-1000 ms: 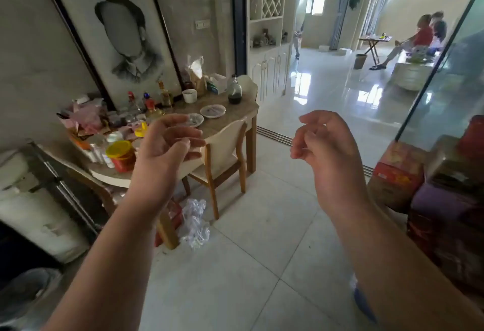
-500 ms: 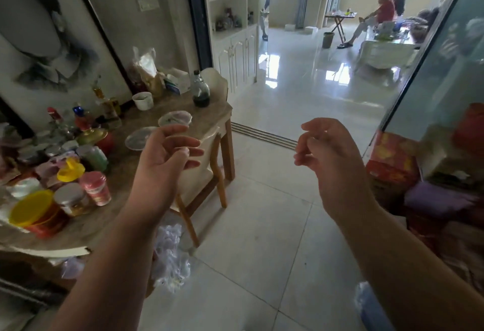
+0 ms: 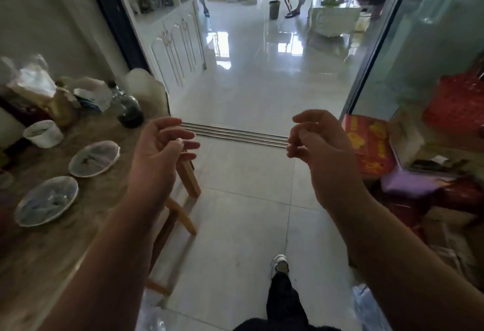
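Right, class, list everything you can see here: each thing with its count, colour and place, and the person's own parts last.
table: one, brown wood, left side
dishes: two, white-rimmed, on the table
cup: one, white, on the table beyond the dishes
bottle: one, dark, at the table's far end
chair: one, light wood, tucked under the table
cabinet: one, white, left of the doorway
box: one, red with yellow print, right side
bin: one, dark, far room
shoe: one, white, on the floor tiles
left hand: one, loosely curled, empty, raised by the table's corner
right hand: one, loosely curled, empty, raised near the box
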{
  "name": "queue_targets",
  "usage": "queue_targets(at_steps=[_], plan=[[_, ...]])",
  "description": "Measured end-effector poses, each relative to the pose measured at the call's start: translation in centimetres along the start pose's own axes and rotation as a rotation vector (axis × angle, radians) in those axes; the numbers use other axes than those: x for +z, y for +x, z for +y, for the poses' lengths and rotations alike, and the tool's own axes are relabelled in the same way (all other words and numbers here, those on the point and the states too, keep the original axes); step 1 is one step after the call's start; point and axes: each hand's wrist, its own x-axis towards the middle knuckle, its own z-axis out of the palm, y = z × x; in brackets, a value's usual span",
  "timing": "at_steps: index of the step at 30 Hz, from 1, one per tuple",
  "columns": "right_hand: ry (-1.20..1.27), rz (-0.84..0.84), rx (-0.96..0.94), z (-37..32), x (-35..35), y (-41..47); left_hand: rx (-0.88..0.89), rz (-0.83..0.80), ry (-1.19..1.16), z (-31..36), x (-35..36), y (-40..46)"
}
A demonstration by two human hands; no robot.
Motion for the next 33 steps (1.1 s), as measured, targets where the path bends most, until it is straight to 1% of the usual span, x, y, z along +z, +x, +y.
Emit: queue_targets(at_steps=[6,11,13,17,22,27,30,33], plan=[[-0.001,-0.018,0.038,4.4,-0.6,16.6,0.011,-0.049,0.098,-2.3,6.4,15.1],[0.022,-0.090,0.106,7.6,1.6,28.6,-0.068,0.050,0.061,-4.2,8.2,24.7],[0.051,-0.124,0.135,9.1,3.1,32.6,-0.110,0.065,0.086,-5.7,8.4,28.0],[0.071,-0.204,0.193,13.0,6.1,39.8,-0.173,0.086,0.123,-9.8,8.5,35.0],[-0.013,-0.276,0.221,18.2,11.3,50.2,-0.214,0.152,0.106,-15.3,8.0,45.4],[-0.067,-0.350,0.256,22.0,16.6,60.4,-0.280,0.142,0.131,-20.2,6.0,55.7],[-0.070,-0.402,0.253,24.1,20.3,66.4,-0.307,0.191,0.098,-22.5,4.3,62.3],[-0.071,-0.464,0.284,26.3,23.7,71.4,-0.361,0.301,0.060,-24.2,3.0,67.3]])
